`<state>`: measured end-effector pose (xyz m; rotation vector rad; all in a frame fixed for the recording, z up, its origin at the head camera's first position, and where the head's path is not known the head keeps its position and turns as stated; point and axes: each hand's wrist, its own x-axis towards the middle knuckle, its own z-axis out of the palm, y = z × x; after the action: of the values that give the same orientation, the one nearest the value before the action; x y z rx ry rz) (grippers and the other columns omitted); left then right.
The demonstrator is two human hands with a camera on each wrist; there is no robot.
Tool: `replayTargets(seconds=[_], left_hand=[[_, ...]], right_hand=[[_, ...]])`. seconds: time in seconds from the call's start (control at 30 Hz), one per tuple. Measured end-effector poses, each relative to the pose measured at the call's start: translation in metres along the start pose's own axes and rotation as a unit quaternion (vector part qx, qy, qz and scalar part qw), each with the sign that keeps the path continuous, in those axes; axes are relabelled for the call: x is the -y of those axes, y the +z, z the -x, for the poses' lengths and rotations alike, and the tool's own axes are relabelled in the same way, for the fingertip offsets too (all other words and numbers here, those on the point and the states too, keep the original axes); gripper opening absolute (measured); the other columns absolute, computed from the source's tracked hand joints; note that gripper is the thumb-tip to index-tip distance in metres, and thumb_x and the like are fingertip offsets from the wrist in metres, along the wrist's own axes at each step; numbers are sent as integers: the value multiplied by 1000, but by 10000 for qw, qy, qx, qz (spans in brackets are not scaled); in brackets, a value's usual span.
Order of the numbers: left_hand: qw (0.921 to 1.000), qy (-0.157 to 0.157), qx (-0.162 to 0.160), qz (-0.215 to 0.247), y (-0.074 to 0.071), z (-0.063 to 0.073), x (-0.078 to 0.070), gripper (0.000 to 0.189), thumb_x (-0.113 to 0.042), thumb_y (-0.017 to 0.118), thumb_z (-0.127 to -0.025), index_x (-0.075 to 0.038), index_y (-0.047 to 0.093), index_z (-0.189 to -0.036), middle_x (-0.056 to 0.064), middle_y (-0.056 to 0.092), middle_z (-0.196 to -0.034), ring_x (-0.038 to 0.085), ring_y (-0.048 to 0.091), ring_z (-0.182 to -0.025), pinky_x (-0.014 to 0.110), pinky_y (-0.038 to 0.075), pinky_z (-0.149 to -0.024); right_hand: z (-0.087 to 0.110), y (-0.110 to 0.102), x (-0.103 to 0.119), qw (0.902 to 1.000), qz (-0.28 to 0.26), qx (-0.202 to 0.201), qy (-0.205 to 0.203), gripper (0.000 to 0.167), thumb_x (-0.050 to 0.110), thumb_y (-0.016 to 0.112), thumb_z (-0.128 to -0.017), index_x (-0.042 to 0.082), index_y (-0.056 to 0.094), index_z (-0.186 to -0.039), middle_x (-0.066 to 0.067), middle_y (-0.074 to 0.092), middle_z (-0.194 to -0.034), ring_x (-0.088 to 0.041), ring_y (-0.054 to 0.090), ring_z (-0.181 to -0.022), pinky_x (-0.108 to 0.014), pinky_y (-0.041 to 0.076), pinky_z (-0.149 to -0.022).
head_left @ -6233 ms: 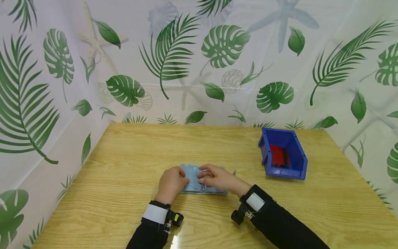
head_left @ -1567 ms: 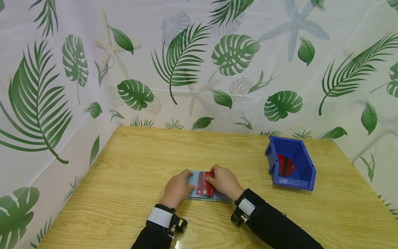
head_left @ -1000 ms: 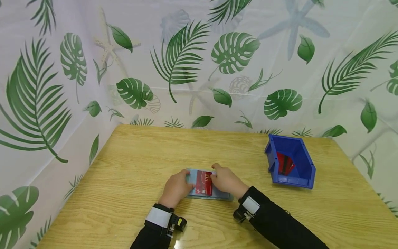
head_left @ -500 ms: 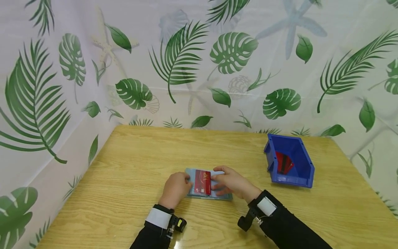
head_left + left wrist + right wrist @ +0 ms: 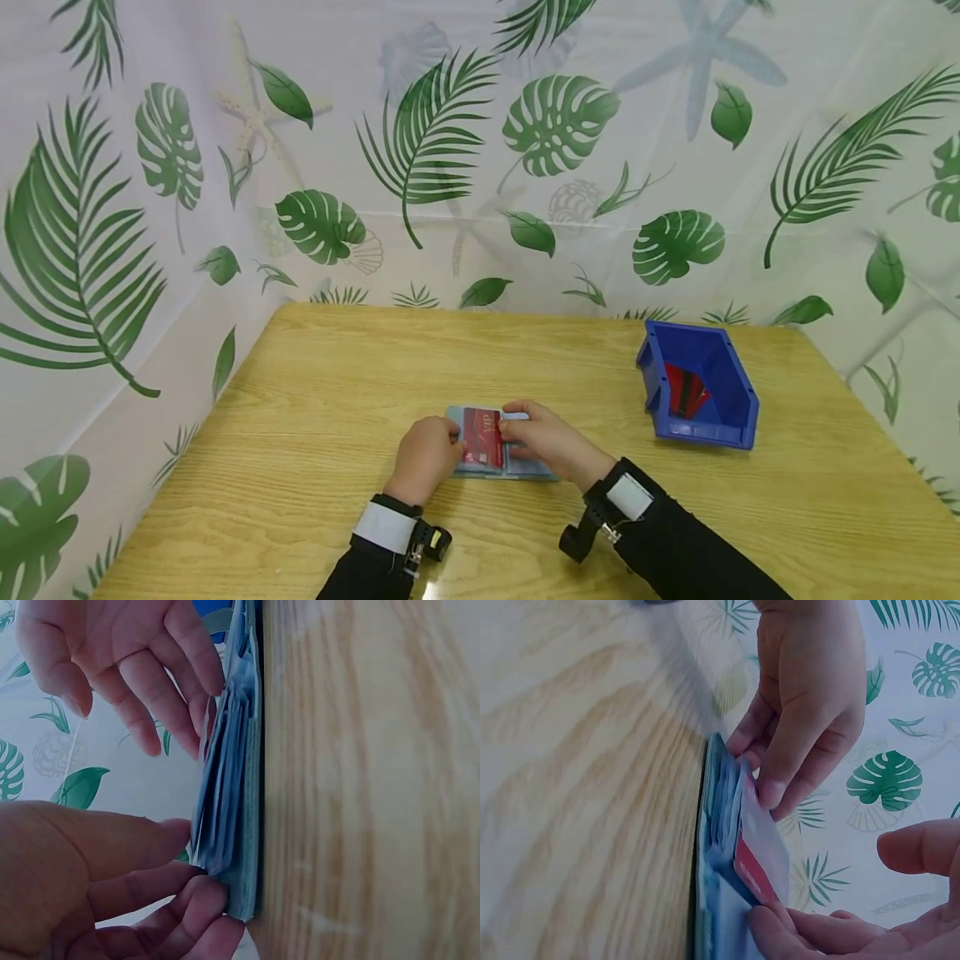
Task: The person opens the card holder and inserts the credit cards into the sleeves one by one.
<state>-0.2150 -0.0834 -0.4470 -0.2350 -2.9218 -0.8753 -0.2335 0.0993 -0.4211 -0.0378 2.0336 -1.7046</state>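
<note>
One wood-grained worktop [image 5: 315, 383] is used to carry everything. Towards its far right corner a blue bin [image 5: 701, 432] is set, well apart from both hands and best left there. Roughly midway between the left and right edges, and well short of the far edge, a blue card holder [image 5: 531, 468] is laid spread out.

At its left end the card holder is gripped by the left hand [image 5: 423, 454]: the thumb is pressed to the sleeves and the other fingers are curled at the end of the cover. By this grip the holder should be steadied, though not so hard that the sleeves are squeezed flat. On the side towards the worktop's right edge, the right hand [image 5: 558, 442] is held with fingers nearly straight; only the tips are brought to the card's outer edge, and nothing is seen to be enclosed by them.

Over the holder's left half, a red card [image 5: 478, 442] lettered VIP seems to be mostly covered by a clear sleeve [image 5: 769, 832], with a narrow red strip left showing on the right. The step in hand is judged to be the seating of that card. Even pressure is called for along the whole strip, parallel to the worktop's far edge, so that no corner is caught. If resistance is met, the sleeve's mouth is better eased apart than the card forced, since thin film may buckle.
</note>
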Motion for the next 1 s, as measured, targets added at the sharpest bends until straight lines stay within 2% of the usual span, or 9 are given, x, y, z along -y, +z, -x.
replayTargets(seconds=[0.07, 0.13, 0.3, 0.43, 0.53, 0.77, 1.0], left_hand=[[10000, -3, 30, 22, 0, -1, 0, 24, -11, 71, -86, -6, 62, -65, 0, 47, -58, 12, 38, -50, 24, 28, -48], [10000, -33, 62, 40, 0, -1, -1, 29, -12, 71, -87, -7, 58, -61, -2, 39, -55, 12, 35, -49, 24, 25, -47], [9999, -80, 20, 56, -1, -1, -3, 19, -12, 72, -85, -5, 66, -68, 0, 50, -60, 12, 40, -52, 25, 29, -48], [9999, -99, -25, 79, -1, 0, -4, 11, -11, 74, -83, -2, 72, -78, 6, 64, -71, 13, 49, -58, 27, 38, -51], [9999, -139, -70, 52, 1, 0, -4, 11, -11, 76, -82, 0, 74, -84, 9, 69, -80, 14, 55, -63, 29, 44, -55], [9992, -389, -41, 43, 3, -3, -3, 15, -12, 76, -82, 0, 73, -91, 9, 69, -84, 17, 58, -69, 34, 48, -61], [9985, -525, -48, 139, 3, -4, -4, 12, -11, 77, -80, -1, 69, -82, 4, 61, -70, 14, 52, -60, 29, 41, -53]], right_hand=[[0, 2, -1, 9996, -267, -23, -2, 45, 7, 44, -101, -10, 32, -142, -31, 42, -138, -41, 47, -125, -50, 44, -98], [-1, 2, -2, 9985, -551, -56, 28, 43, 5, 42, -101, -10, 33, -141, -30, 41, -138, -39, 47, -123, -49, 44, -98], [-4, 3, -4, 9953, -954, -106, 153, 42, 5, 41, -102, -9, 32, -141, -28, 41, -137, -31, 48, -115, -42, 50, -91], [-5, 4, -6, 9949, -978, -162, 177, 39, 5, 41, -102, -10, 35, -137, -26, 43, -133, -29, 48, -112, -38, 52, -85], [-6, 5, -7, 9950, -959, -204, 163, 33, 3, 40, -101, -11, 40, -131, -23, 45, -127, -27, 48, -107, -36, 53, -81], [-5, 8, -9, 9946, -996, -282, 104, 26, 2, 42, -99, -11, 46, -121, -20, 48, -119, -23, 50, -99, -32, 52, -75], [-3, 10, -9, 9947, -969, -327, 114, 25, 2, 45, -98, -11, 47, -119, -23, 45, -125, -26, 52, -98, -29, 52, -72]])
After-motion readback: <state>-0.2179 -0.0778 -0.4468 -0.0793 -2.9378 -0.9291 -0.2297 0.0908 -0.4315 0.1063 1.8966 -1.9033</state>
